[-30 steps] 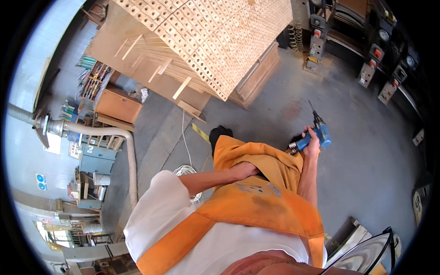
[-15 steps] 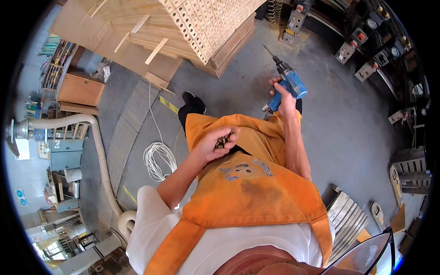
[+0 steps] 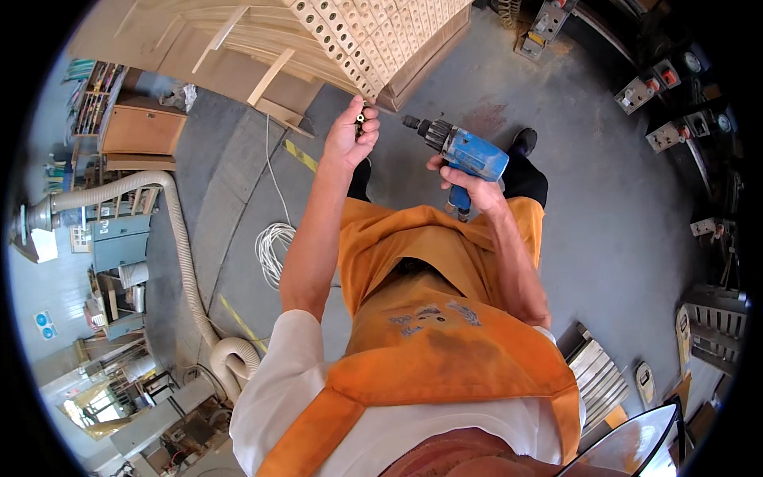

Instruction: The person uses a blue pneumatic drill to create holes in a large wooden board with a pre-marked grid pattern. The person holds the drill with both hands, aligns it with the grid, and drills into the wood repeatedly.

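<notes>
My left hand point(image 3: 345, 141) is closed around several small brass-coloured metal fittings point(image 3: 361, 119), raised close to the near corner of a stack of drilled wooden strips point(image 3: 397, 40). Many round holes run in rows across the strips, and some along the left edge look dark or metal-lined. In my right hand point(image 3: 479, 191) is a blue power drill point(image 3: 475, 154), gripped by its handle. Its black chuck faces left, toward my left hand, without touching it. Whether a bit is fitted at its tip is hard to make out.
Loose wooden slats point(image 3: 272, 77) jut out left of the stack. A coiled white cable point(image 3: 274, 250) lies on the floor at left, near a beige ribbed hose point(image 3: 181, 262). Machinery with red switches point(image 3: 666, 75) lines the right. Slatted wood point(image 3: 602, 380) lies at lower right.
My left hand has moved forward from my apron to the stack's corner, still closed on the fittings. The drill has swung to point left and come slightly nearer to me.
</notes>
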### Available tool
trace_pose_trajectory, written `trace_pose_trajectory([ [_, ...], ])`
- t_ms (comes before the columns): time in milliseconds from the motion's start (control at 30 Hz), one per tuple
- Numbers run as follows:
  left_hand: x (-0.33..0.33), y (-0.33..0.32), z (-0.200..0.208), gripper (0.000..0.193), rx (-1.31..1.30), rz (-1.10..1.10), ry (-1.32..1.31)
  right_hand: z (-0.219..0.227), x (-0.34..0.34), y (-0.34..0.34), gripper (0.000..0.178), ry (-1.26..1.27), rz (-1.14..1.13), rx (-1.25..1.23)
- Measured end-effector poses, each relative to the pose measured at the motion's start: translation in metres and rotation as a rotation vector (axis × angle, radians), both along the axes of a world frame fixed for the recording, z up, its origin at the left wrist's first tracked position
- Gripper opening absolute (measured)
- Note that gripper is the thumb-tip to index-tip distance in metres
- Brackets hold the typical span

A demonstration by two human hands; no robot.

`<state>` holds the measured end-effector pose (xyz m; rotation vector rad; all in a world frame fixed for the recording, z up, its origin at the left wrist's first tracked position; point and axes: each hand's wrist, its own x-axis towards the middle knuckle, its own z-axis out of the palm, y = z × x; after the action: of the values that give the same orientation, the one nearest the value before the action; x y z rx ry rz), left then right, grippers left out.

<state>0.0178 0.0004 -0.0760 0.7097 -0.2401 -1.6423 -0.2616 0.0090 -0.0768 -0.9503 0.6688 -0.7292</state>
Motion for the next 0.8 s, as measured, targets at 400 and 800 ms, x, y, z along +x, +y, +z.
trace_pose_trajectory([
  [400, -0.016, -0.022, 0.009, 0.023, 0.050, -0.011, -0.417, -0.020, -0.003, -0.003, 0.028, -0.037, -0.064, 0.015],
  [800, -0.015, -0.042, 0.008, 0.025, 0.019, -0.003, -0.444, -0.033, 0.007, -0.012, 0.028, -0.204, -0.109, 0.173],
])
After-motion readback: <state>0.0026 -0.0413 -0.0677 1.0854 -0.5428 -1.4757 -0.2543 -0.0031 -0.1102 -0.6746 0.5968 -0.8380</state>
